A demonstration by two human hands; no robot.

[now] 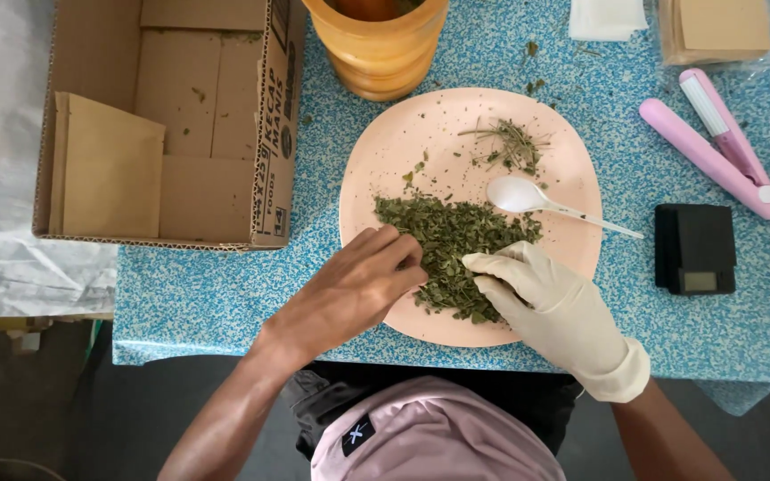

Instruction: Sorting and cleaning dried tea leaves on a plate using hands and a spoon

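Note:
A pale pink plate (385,151) lies on a blue speckled table (634,151). A heap of dried green leaves (452,240) covers its near part. My bare left hand (354,289) rests on the left side of the heap, fingers curled into the leaves. My right hand (550,307), in a cream rubber glove, touches the heap's right side with bent fingers. Whether either hand pinches leaves I cannot tell. A small pile of stems (510,142) lies at the plate's far side, and a white plastic spoon (536,200) rests on the plate, handle pointing right.
An open cardboard box (265,134) holding brown paper pouches (109,165) stands at the left. An orange tub (380,44) is beyond the plate. To the right lie a small black scale (692,248), a pink clamp-shaped tool (724,151) and more brown pouches (719,27).

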